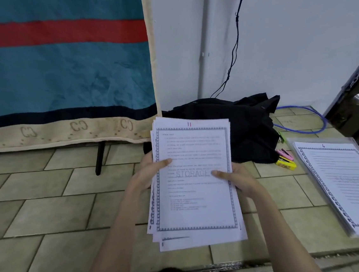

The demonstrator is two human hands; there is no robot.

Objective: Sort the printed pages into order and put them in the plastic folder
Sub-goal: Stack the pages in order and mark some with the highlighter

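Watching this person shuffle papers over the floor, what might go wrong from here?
The stack of pages is fanned unevenly, gripped only at its sides by the left hand and right hand, so sheets might slip onto the tiled floor.

Its top sheet is marked 11, while the page on the plastic folder reads 6, so adding it next would probably break the order.

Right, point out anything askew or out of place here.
The stack of pages gripped by the left hand and right hand is ragged: lower sheets fan out past the top page's left and bottom edges. The top page on the plastic folder is marked 6; the held one, 11.
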